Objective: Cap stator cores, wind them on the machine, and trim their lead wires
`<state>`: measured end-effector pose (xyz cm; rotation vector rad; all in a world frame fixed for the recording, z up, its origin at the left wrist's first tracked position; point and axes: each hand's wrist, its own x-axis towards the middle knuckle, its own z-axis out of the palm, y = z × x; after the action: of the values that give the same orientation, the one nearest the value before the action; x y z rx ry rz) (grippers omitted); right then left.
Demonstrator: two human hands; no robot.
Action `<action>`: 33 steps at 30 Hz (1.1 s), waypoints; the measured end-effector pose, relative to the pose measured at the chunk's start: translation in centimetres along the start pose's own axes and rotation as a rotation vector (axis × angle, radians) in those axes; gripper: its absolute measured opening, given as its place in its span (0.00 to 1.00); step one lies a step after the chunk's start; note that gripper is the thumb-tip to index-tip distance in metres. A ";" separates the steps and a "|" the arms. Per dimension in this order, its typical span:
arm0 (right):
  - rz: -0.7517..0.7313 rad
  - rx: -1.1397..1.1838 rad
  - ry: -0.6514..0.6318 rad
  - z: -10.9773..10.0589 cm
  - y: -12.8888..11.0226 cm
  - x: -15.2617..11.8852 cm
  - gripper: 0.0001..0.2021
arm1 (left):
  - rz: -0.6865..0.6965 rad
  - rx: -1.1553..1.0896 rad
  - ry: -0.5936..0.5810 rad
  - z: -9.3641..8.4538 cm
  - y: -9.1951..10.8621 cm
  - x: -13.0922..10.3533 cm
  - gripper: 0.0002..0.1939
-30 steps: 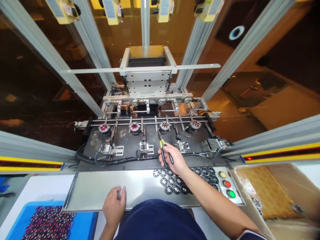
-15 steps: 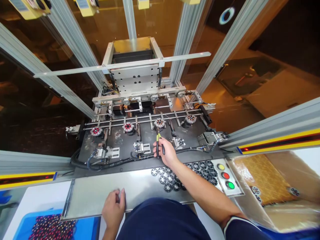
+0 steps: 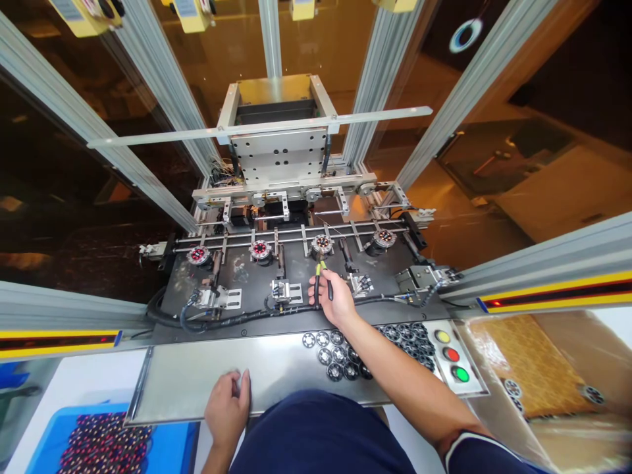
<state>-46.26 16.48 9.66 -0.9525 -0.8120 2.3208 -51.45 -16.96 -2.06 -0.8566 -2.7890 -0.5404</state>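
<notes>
My right hand [image 3: 336, 296] is wrapped round black and yellow-green pliers [image 3: 317, 284]. The pliers' tip is at the near edge of the third round fixture from the left [image 3: 322, 245], which holds a round part. Three similar fixtures stand in the same row: one at the far left [image 3: 199, 255], one left of centre [image 3: 261, 249] and one at the right [image 3: 384, 238]. My left hand [image 3: 228, 403] rests at the near edge of the metal tray [image 3: 197, 378], fingers curled inward; nothing shows in it, though the fingertips are partly hidden.
Several black ring parts [image 3: 338, 355] lie on the tray's right half, beside a panel with yellow, red and green buttons [image 3: 461, 374]. A blue bin [image 3: 54, 431] of red-black parts is at lower left, a cardboard box [image 3: 557, 421] at right. A metal machine frame [image 3: 279, 155] stands behind.
The whole view has shifted, so the machine sits a little further right. My right hand keeps the pliers at the same fixture, their handles slightly further apart. My left hand stays by the tray edge.
</notes>
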 end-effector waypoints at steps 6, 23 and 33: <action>0.047 0.001 -0.112 0.9 -0.6 -3.3 0.15 | 0.009 -0.015 0.010 0.0 0.1 0.0 0.15; -0.057 -0.240 0.076 -10.5 -11.0 -4.9 0.11 | 0.008 -0.023 0.018 -0.4 0.5 0.8 0.20; -0.058 -0.151 0.137 -12.1 -10.7 -1.7 0.10 | -0.034 -0.014 -0.042 -0.3 0.3 0.9 0.22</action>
<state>-33.81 26.90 10.74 -1.1236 -0.9549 2.1421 -52.00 -16.35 -1.43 -0.8341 -2.8454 -0.5546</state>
